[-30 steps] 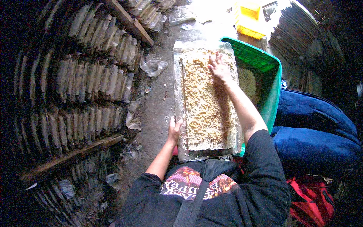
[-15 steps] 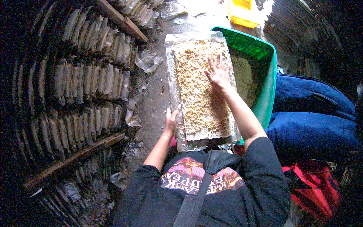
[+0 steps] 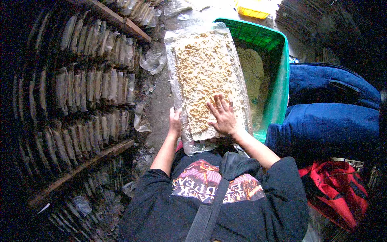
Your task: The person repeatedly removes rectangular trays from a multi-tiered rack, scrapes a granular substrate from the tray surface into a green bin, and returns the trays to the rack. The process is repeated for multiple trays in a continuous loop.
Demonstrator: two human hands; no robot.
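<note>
A long rectangular tray [image 3: 174, 76] with clear plastic at its edges lies before me. Its top carries a bumpy, crumbly layer [image 3: 203, 68], cream to yellow, whose kind I cannot make out. My left hand [image 3: 175, 122] grips the tray's left edge near its lower end, thumb on top and fingers partly hidden. On the lower right part of the crumbly layer lies my right hand [image 3: 223, 119], palm down with its fingers spread. Just right of the tray stands a green plastic tub [image 3: 281, 76], with pale crumbly material [image 3: 250, 72] inside it.
Wooden racks [image 3: 86, 171] on the left hold rows of upright, plastic-wrapped slabs [image 3: 94, 88]. Crumpled clear plastic [image 3: 153, 61] litters the floor. Dark blue padded cloth [image 3: 326, 125] lies to the right, above a red bag [image 3: 336, 189]. A yellow crate [image 3: 252, 10] stands at the back.
My right hand has slid from the upper right of the crumbly layer down toward me. The view has shifted a little; my left hand keeps its hold on the tray's edge.
</note>
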